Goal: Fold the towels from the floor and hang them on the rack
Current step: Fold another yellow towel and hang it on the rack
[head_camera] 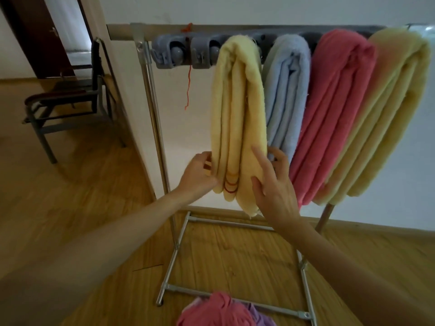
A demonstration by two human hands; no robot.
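Note:
A folded pale yellow towel hangs over the metal rack's top bar. My left hand touches its lower left edge with curled fingers, pinching the outer layers. My right hand lies flat against the towel's lower right side, fingers straight. To the right hang a folded blue towel, a pink towel and another yellow towel. On the floor at the bottom lie a pink towel and a purple towel, bunched together.
The rack's base frame spreads across the wooden floor under my arms. A grey clip holder sits on the bar's left part, with a red thread dangling. A dark chair stands to the left by a doorway.

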